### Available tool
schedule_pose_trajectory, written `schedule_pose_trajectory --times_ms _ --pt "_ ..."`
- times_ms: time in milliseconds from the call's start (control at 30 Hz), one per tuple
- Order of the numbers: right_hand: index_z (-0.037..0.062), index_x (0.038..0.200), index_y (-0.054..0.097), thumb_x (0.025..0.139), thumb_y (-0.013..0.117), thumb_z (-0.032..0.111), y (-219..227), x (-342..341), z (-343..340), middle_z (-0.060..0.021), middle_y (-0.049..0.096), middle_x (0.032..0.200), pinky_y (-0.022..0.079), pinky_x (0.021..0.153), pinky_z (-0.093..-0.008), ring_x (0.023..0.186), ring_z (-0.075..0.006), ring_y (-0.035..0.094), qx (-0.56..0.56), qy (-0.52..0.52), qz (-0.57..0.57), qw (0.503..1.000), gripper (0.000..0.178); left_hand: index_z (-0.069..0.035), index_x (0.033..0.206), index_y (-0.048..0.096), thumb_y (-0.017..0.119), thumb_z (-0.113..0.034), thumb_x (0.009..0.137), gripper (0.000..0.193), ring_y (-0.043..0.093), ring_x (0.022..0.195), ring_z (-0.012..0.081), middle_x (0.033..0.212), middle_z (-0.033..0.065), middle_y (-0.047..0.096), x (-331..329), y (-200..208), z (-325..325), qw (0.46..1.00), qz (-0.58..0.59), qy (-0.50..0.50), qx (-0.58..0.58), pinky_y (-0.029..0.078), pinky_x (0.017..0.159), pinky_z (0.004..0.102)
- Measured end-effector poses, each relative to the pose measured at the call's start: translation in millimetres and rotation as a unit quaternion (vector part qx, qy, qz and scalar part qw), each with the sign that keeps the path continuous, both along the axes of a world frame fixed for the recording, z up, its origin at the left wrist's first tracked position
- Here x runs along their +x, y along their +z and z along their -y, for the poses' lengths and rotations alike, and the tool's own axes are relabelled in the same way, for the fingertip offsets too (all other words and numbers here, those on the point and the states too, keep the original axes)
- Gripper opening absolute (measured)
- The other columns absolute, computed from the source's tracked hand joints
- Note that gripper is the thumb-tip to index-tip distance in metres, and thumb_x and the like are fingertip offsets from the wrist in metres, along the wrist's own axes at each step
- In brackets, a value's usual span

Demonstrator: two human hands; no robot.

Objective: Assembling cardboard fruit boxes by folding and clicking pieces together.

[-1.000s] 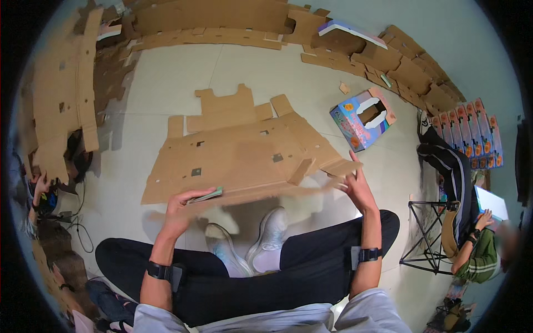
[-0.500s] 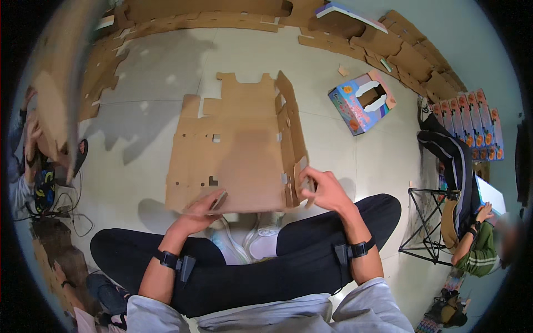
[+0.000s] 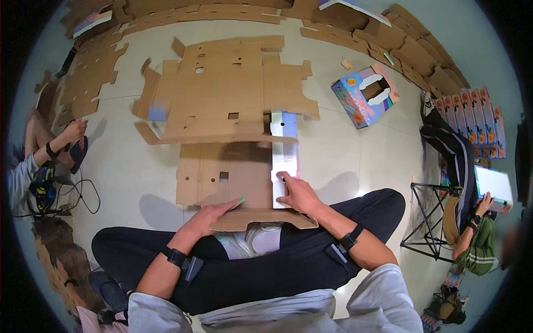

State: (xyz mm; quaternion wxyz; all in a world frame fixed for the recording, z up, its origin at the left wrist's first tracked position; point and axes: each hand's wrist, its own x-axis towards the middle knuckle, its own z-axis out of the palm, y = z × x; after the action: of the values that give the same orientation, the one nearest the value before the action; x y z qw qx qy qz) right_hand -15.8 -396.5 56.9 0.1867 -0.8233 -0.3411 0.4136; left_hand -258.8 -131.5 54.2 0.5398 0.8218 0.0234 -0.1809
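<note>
A brown cardboard box blank [image 3: 250,183] lies on the floor before my crossed legs. Its right side strip [image 3: 285,158] is folded inward, showing a white and blue printed face. My right hand [image 3: 300,195] presses on that strip, thumb and fingers apart. Along the near edge, a brown flap [image 3: 266,220] stands raised. My left hand [image 3: 211,215] grips the flap's left end, its thumb hidden; a small green-edged tab shows at its fingertips. A second, larger cardboard blank [image 3: 222,89] covers the far part of the first, its edges slightly blurred.
A printed blue and pink box [image 3: 365,95] sits at the far right. More flattened cardboard [image 3: 89,83] lines the back and left. A co-worker's hand [image 3: 75,131] is at left, near cables. At right, another person holds a white panel [image 3: 493,186] beside a black folding stand [image 3: 427,222].
The second blank has come from the upper left and now overlaps the far part of mine. The right side strip has folded inward under my right hand. The near flap has risen.
</note>
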Motion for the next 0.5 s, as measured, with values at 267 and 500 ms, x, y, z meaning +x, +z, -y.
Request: schedule_pose_trajectory --times_ms 267,500 --pt "0.0009 0.171 0.016 0.088 0.093 0.032 -70 2 32 -0.0218 0.062 0.14 0.063 0.095 -0.0441 0.115 -0.0336 0.071 0.053 -0.383 -0.443 0.809 0.116 0.001 0.128 0.069 0.063 -0.033 0.109 0.039 0.066 0.119 0.0466 0.13 0.027 0.069 2 -13 2 0.984 -0.154 0.014 0.087 0.054 0.102 0.0484" --pt "0.0146 0.152 0.048 0.095 0.081 0.036 16 54 58 -0.01 0.063 0.143 0.063 0.091 -0.0516 0.111 -0.03 0.072 0.084 -0.461 -0.32 0.824 0.069 -0.005 0.144 0.064 0.065 -0.025 0.109 0.041 0.071 0.117 0.0355 0.132 0.0195 0.071 28 34 6 0.979 -0.058 0.156 -0.118 0.056 0.101 0.044"
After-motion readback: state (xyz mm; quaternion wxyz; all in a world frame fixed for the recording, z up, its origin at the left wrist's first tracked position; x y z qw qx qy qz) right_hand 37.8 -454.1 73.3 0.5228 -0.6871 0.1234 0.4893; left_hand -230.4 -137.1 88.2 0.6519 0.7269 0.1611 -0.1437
